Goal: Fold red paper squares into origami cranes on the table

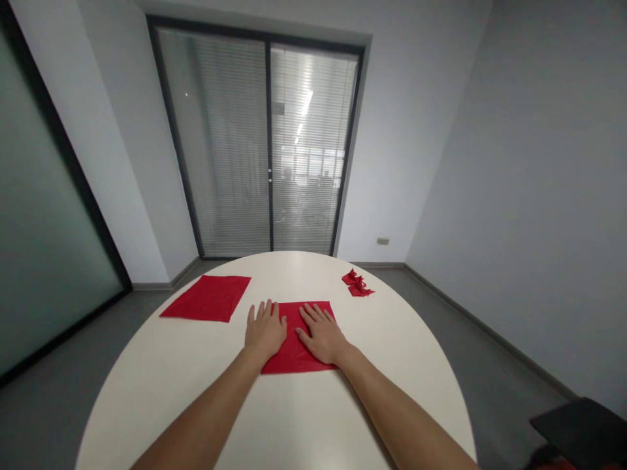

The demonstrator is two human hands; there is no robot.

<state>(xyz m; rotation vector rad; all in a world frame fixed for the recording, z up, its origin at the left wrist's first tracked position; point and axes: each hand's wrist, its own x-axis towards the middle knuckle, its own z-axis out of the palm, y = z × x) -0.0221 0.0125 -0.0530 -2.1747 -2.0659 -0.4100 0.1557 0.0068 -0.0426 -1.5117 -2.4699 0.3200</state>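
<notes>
A flat red square sheet [298, 356], cloth or paper, lies in front of me on the table. My left hand [266, 331] rests palm down over its left edge, fingers spread and pointing away. On the sheet's right half my right hand [321, 334] also lies flat, its fingers apart and angled to the left. Neither hand grips anything. The parts of the sheet beneath both palms are hidden.
Another red sheet [208, 298] lies flat at the left of the round white table [294, 418]. Small folded red pieces [358, 284] sit at the back right. A dark flat object [582, 431] is at the lower right, beyond the table edge. A glass door with blinds [264, 143] stands behind.
</notes>
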